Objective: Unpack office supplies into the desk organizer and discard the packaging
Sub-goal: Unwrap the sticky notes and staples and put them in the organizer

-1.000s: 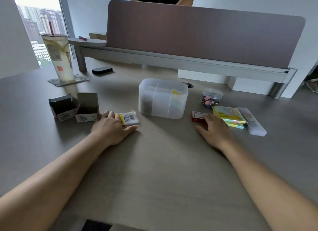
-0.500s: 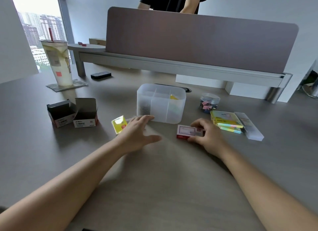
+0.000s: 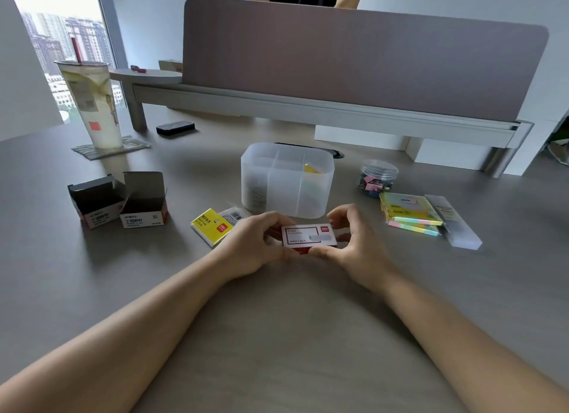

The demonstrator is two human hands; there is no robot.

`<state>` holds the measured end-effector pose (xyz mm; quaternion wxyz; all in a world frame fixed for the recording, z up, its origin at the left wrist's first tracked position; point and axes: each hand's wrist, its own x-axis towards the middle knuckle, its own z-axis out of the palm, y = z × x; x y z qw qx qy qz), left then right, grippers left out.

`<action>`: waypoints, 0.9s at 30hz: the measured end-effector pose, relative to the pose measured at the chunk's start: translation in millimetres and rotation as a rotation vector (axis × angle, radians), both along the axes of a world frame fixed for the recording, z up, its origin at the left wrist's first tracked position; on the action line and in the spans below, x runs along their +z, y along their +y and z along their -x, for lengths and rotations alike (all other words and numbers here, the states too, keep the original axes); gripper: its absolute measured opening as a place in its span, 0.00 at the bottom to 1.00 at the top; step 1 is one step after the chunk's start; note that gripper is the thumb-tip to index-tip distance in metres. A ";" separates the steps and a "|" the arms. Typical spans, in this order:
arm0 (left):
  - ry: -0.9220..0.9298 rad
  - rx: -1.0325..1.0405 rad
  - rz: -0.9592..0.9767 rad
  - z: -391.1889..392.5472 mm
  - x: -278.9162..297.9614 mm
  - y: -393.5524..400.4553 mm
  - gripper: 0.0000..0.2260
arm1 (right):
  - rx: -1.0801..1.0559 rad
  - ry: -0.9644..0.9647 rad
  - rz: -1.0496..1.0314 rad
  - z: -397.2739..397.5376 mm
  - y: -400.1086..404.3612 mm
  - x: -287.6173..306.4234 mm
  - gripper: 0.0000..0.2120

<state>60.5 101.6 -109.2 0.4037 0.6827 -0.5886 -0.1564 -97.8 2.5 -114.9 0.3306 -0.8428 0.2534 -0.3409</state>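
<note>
grey desk (image 3: 277, 335), partition screen (image 3: 354, 55) along far edge. small red-and-white box (image 3: 308, 235) at desk centre, just in front of translucent organizer (image 3: 288, 181), held between both hands. left hand (image 3: 252, 243) curled, fingers closed on box's left end. right hand (image 3: 354, 246) pinching right end, thumb below, fingers above. yellow pack (image 3: 211, 226) just left of left hand. two opened boxes (image 3: 118, 201) toward left edge. clip jar (image 3: 378, 178) and sticky note stack (image 3: 411, 211) toward right edge. drink cup (image 3: 92, 104) at far left corner.
</note>
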 end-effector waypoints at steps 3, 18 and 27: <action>0.060 0.011 0.068 -1.9 -1.0 0.0 0.16 | -0.045 -0.100 -0.004 -3.6 2.8 -2.7 0.24; 0.331 -0.019 0.085 -4.0 2.6 -0.7 0.18 | 0.015 -0.010 0.042 -1.4 2.5 7.2 0.20; 0.387 -0.037 0.071 -6.6 5.0 2.4 0.19 | 0.053 0.032 0.028 0.4 2.5 10.4 0.25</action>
